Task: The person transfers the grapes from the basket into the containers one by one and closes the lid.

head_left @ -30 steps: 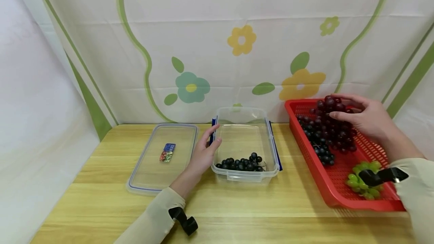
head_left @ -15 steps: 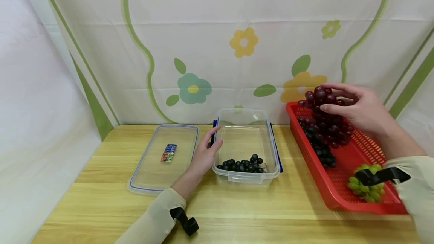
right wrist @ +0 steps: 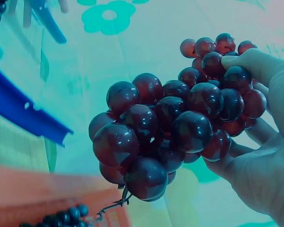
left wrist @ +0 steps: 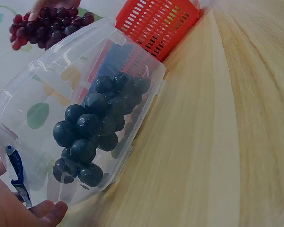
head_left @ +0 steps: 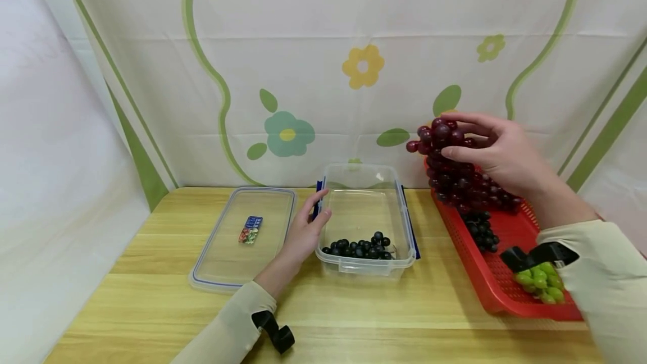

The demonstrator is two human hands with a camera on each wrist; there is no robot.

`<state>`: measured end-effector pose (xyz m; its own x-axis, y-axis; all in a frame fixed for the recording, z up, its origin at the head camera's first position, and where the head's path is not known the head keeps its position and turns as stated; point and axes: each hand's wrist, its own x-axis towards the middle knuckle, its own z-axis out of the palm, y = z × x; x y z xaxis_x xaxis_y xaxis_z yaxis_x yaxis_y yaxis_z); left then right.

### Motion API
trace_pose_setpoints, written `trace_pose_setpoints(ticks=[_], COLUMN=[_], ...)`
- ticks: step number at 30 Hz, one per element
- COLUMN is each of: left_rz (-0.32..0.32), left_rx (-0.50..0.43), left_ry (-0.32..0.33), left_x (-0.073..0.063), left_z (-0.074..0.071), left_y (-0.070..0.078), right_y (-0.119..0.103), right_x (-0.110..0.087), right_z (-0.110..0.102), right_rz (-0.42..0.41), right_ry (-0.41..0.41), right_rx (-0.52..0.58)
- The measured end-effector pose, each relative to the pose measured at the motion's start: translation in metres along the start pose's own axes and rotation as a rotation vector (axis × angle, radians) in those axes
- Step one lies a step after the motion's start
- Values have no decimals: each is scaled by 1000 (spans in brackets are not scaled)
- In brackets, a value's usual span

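My right hand (head_left: 510, 156) grips a bunch of dark red grapes (head_left: 445, 170) by its upper end, thumb in front. In the right wrist view the bunch (right wrist: 165, 118) hangs with its curly stem showing below. My left hand (head_left: 303, 229) rests at the left side of a clear plastic container (head_left: 364, 265), its fingers fairly straight along the rim. A bunch of black grapes (head_left: 359, 249) lies inside, against the near wall. At the right stands a red plastic basket (head_left: 467, 257) with black grapes (head_left: 482, 232), more dark red grapes (head_left: 505, 198) and green grapes (head_left: 541, 282).
A clear lid (head_left: 217, 265) with a blue seal and a small label (head_left: 250, 230) lies left of the container. Blue side latches (head_left: 411, 223) hang open on the container. Behind the wooden table (head_left: 354, 324) hangs a flowered cloth (head_left: 328, 72).
My right hand has lifted the dark red grapes up and carried them left, from inside the basket to over its far left corner. The left hand and container have stayed in place.
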<state>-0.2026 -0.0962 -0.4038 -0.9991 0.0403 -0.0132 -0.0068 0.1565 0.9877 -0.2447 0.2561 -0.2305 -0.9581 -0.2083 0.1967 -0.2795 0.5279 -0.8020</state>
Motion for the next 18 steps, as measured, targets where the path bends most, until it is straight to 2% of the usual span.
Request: trace_pose_setpoints(ticks=[10,18], left_rz=[-15,-4], left_rx=[9,21], left_ry=[7,9], left_x=[0,2], left_z=[-1,-2], left_y=[2,2], right_y=[-20,-30], right_x=[13,22], right_z=[34,64], right_rz=[-91,-48], right_ry=[-24,-63], right_rx=[142,198])
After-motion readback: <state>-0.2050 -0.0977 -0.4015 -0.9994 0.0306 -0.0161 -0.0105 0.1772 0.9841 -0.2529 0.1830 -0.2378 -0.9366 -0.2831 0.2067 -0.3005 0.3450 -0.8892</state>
